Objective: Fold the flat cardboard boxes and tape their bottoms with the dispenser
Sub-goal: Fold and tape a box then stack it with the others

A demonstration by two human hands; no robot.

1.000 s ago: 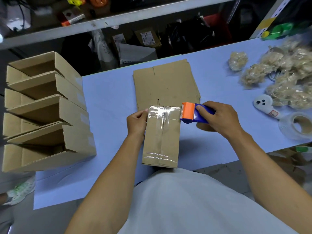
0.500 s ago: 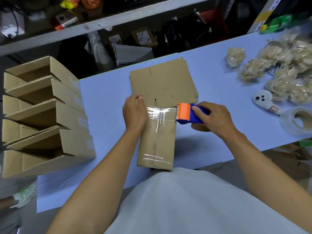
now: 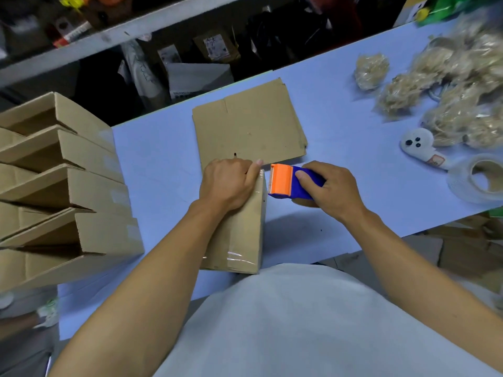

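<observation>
Left hand (image 3: 227,183) fingers flat on box (image 3: 239,229), pinning tape at its far end. Right hand (image 3: 330,189) fingers clamped round dispenser (image 3: 288,182), just beside the box, on table (image 3: 152,159), likely for tearing.

**Counter layout, head view**

Folded box (image 3: 239,229) at near centre of counter (image 3: 163,159), left hand (image 3: 228,183) on its far end. Tape dispenser (image 3: 288,183) just right of that end, in right hand (image 3: 332,189). Flat cardboard stack (image 3: 250,123) behind box. Finished boxes (image 3: 62,186) in a row at left. Tape roll (image 3: 479,178) at right edge; wrapped bundles (image 3: 441,85) far right.
</observation>
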